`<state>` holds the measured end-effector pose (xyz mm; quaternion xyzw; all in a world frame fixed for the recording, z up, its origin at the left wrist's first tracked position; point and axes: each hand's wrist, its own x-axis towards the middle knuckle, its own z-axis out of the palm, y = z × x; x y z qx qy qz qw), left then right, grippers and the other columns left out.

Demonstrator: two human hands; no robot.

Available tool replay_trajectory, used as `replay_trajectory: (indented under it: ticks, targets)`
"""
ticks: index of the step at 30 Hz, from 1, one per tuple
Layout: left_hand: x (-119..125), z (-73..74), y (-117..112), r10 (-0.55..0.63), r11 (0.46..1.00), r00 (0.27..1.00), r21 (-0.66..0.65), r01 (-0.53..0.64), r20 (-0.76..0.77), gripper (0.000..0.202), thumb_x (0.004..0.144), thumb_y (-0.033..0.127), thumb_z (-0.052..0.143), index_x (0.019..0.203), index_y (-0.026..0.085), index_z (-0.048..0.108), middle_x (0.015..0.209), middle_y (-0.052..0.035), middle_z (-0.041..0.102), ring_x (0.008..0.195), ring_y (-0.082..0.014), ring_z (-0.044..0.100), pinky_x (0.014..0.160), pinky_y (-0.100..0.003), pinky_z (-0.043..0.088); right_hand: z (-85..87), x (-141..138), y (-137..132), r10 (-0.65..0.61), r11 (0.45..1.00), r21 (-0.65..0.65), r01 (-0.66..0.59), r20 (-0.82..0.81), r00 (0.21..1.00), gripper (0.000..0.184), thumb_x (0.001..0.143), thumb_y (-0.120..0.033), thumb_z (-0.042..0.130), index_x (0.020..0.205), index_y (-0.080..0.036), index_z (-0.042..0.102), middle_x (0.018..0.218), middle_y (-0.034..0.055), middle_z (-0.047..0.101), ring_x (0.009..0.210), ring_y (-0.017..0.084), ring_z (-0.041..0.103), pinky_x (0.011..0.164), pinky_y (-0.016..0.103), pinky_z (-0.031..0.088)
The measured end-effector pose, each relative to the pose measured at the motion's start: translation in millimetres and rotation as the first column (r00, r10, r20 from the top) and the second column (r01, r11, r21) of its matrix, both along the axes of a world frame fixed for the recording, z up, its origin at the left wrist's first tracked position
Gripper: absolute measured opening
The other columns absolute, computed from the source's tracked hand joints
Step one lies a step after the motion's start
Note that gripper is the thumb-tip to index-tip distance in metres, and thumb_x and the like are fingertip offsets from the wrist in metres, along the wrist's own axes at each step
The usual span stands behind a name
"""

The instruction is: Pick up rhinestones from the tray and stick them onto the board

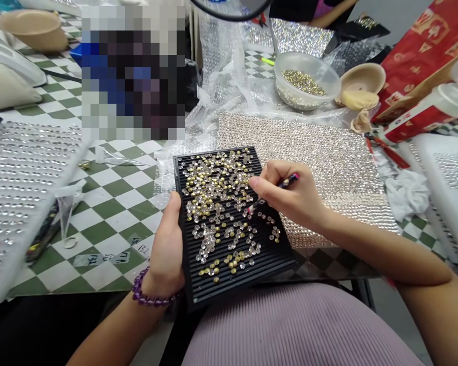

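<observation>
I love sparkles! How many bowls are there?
3: a clear plastic bowl of stones ahead, a tan bowl beside it, another tan bowl far left. The blurred patch may hide more.

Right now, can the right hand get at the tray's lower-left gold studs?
Probably yes: the right hand is partly over the black ridged tray, and only loose rhinestones lie between it and the gold studs.
</observation>
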<state>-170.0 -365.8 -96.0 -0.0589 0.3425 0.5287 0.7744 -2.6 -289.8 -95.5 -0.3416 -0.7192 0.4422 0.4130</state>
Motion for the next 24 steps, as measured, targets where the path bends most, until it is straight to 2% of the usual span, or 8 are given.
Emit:
replay_trajectory:
  ticks: [3, 7, 14, 21, 24]
  targets:
    - [-0.4, 0.3, -0.1, 0.021, 1.0, 1.0, 0.022, -0.021, 0.018, 0.065, 0.098, 0.051, 0.032, 0.147, 0.009, 0.036, 0.133, -0.0119, 0.061, 0.136, -0.0297, 0.041, 0.118, -0.048, 0.02, -3.4, -3.2, -8.0, -0.035, 0.994, 0.101, 0.038, -0.031, 0.999, 0.043, 0.083, -0.024, 0.068, 0.052, -0.019, 0.039, 0.05, -0.0052, 0.046, 0.048, 0.005, 0.042, 0.045, 0.022, 0.032]
    - [-1.8, -0.8, -0.2, -0.002, 1.0, 1.0, 0.006, 0.002, 0.012, 0.068, 0.098, 0.054, 0.03, 0.149, 0.009, 0.031, 0.134, -0.0116, 0.061, 0.136, -0.0297, 0.042, 0.118, -0.049, 0.019, -8.2, -5.8, -14.7, -0.031, 0.983, 0.179, 0.044, -0.074, 0.997, 0.04, 0.084, -0.017, 0.063, 0.052, -0.02, 0.039, 0.049, -0.0048, 0.048, 0.047, 0.006, 0.044, 0.043, 0.022, 0.033]
    - [-0.2, 3.3, 1.3, 0.028, 0.999, 1.0, -0.036, -0.027, 0.01, 0.064, 0.099, 0.051, 0.025, 0.143, 0.007, 0.042, 0.131, -0.0137, 0.062, 0.135, -0.029, 0.042, 0.119, -0.048, 0.018, -10.8, -6.5, -16.1, -0.067, 0.984, 0.16, 0.08, -0.085, 0.994, 0.038, 0.083, -0.012, 0.062, 0.052, -0.02, 0.041, 0.049, -0.0056, 0.047, 0.046, 0.005, 0.041, 0.044, 0.022, 0.032]
    - [-2.1, 1.0, -0.8, -0.002, 1.0, 0.997, 0.022, 0.001, 0.08, 0.068, 0.098, 0.052, 0.028, 0.149, 0.007, 0.031, 0.134, -0.014, 0.06, 0.136, -0.0287, 0.041, 0.118, -0.047, 0.02, -7.1, -7.0, -16.4, -0.104, 0.984, 0.134, 0.119, -0.12, 0.987, 0.043, 0.083, -0.021, 0.068, 0.05, -0.019, 0.041, 0.049, -0.0051, 0.05, 0.045, 0.005, 0.043, 0.043, 0.022, 0.034]
    - [-3.4, -2.2, -1.2, -0.036, 0.998, 0.994, 0.05, 0.031, 0.105, 0.069, 0.098, 0.052, 0.026, 0.149, 0.005, 0.03, 0.132, -0.0147, 0.062, 0.135, -0.0287, 0.043, 0.117, -0.047, 0.025, -6.9, -9.2, -17.5, -0.123, 0.975, 0.17, 0.142, -0.118, 0.985, 0.042, 0.081, -0.019, 0.068, 0.05, -0.019, 0.041, 0.048, -0.0049, 0.051, 0.044, 0.005, 0.044, 0.042, 0.021, 0.034]
